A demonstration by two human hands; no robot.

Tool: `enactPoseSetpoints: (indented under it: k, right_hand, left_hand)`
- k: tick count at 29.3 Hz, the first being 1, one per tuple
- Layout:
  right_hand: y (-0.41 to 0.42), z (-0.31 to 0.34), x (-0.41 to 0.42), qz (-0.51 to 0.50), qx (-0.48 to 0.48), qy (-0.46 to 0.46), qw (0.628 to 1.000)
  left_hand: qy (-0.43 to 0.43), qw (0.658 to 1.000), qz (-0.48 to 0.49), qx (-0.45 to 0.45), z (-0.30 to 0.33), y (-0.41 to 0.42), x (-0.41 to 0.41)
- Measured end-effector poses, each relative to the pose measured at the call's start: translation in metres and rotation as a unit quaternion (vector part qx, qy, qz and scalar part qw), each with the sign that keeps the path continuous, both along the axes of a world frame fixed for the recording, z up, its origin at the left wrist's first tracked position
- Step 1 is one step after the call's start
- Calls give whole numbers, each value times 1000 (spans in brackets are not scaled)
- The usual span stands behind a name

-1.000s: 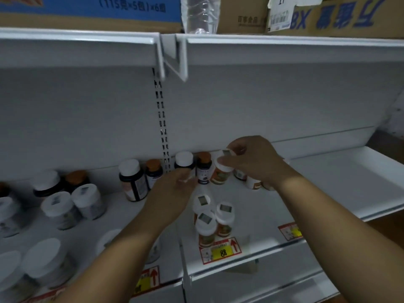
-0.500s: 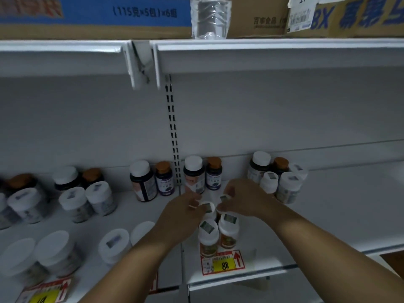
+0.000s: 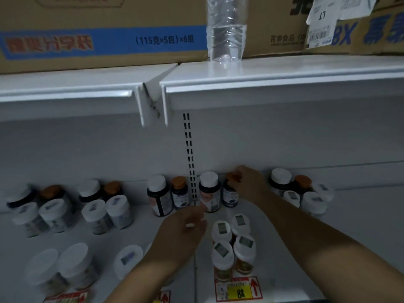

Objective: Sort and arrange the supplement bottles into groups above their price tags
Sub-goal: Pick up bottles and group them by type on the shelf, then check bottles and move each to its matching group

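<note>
Far left of the white shelf [image 3: 360, 226]: a bunch of white-capped jars [image 3: 54, 213] bunched up, blurry, with dark bottles behind them against the back wall. Closer to the front edge, more big white lids [image 3: 72, 261] and a red and yellow price tag [image 3: 65, 298] peeking in at the bottom.

Moving right: dark bottle with a white cap [image 3: 158, 196], then a dark one with an orange cap [image 3: 179, 194], both upright at the back, just left of the slotted upright rail [image 3: 189, 158].

Left hand [image 3: 185, 232] hovering over the shelf in front of those, fingers loosely curled and not gripping any bottle; something small and pale showing at the fingertips, can't tell what.

Right of the rail: another white-capped dark bottle [image 3: 209, 193], then an orange-capped bottle [image 3: 230, 193] with the right hand [image 3: 249, 186] on it, fingers pinching around the cap.

In front of that, four white-capped amber bottles [image 3: 234, 248] packed tight in a square, sitting right above the price tag marked 88 [image 3: 239, 289].

Far right at the back: one more small cluster of bottles [image 3: 303, 193], mixed white and orange caps.

Up top: cardboard boxes [image 3: 98, 33] and a clear plastic water bottle [image 3: 227, 27] on the upper shelf
</note>
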State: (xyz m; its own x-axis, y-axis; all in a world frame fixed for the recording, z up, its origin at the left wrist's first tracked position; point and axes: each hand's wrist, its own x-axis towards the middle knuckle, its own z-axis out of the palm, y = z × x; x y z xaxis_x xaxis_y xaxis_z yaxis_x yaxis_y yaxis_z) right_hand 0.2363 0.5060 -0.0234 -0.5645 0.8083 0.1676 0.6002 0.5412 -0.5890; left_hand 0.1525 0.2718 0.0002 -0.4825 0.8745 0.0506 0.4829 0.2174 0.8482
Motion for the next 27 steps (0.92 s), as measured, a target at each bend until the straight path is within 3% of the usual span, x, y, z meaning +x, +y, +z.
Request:
enactPoseSetpoints:
  k: [6,10,12,16,23,27]
  right_hand:
    - [-7,71,68,16,41,81,996]
    - [-34,102,138,62,-153,186,969]
    - [-40,102,163,61,-173,192,964]
    - [-45,90,201,8,-151,170,974]
    - [-47,41,229,-5,-80,-20,997]
    - [-44,19,232,-17,-118,6,993]
  left_hand:
    - [-53,992,-47,109,31,21,31]
    - [-75,990,-95,71,30,60,78]
    - [-69,988,-132,40,24,77,101]
    - [-55,982,-178,19,0,102,132]
    - [-43,984,-166,-49,-57,124,171]
    - [-28,986,-151,-71,-71,127,175]
